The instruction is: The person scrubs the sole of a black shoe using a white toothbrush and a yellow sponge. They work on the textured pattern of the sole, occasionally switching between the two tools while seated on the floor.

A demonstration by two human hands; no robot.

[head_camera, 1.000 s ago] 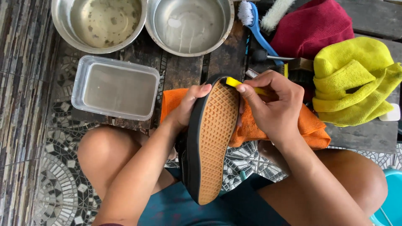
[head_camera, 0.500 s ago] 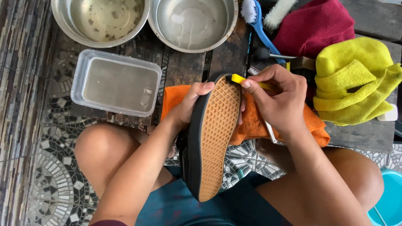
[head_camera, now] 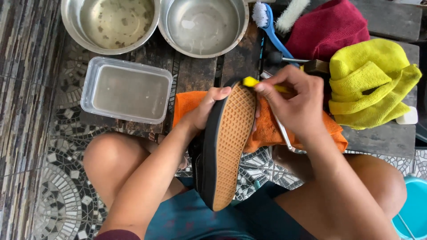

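Note:
A black shoe (head_camera: 224, 146) with a tan waffle sole stands on edge, sole facing right, over my lap. My left hand (head_camera: 207, 109) grips its upper side near the toe. My right hand (head_camera: 296, 102) holds a small yellow brush (head_camera: 251, 82) whose head touches the toe rim of the sole. An orange cloth (head_camera: 267, 129) lies under the shoe and my right hand.
Two steel bowls (head_camera: 111, 24) (head_camera: 204, 26) with water and a clear plastic tub (head_camera: 126, 91) sit on the wooden boards. A blue-handled brush (head_camera: 271, 26), red cloth (head_camera: 333, 26) and yellow cloth (head_camera: 373, 82) lie at the right. A turquoise basin (head_camera: 411, 206) shows at the lower right.
The brush head has slid a little along the toe rim of the sole. The shoe and my left hand stay in the same grip.

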